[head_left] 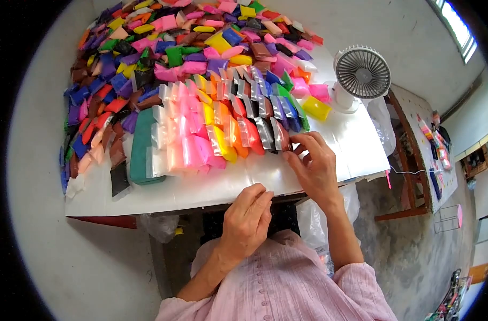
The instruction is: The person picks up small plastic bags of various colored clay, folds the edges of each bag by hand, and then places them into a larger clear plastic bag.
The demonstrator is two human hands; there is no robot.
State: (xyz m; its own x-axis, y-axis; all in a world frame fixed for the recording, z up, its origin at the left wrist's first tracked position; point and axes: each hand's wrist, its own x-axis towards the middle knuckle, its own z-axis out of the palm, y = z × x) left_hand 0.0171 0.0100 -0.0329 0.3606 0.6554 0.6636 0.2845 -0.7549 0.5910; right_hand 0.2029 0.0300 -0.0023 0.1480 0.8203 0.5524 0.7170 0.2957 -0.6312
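Clear-ended packets of coloured soft material lie in overlapping rows on the white tabletop point(212, 192). My right hand point(314, 167) is closed, its thumb and fingertips pinching the edge of a brown packet point(280, 136) at the right end of the front row. Beside that packet lie a black packet point(265, 135), a red packet point(251, 136), an orange packet point(234, 137) and a yellow packet point(222, 145). In front of the table edge, my left hand point(247, 220) has its fingers pressed together; anything between them is hidden.
A large heap of mixed packets point(174, 55) covers the back and left of the table. A teal block point(143, 147) stands left of the rows. At the right are a yellow packet point(315, 109), a small fan point(361, 72) and a wooden table point(415, 150).
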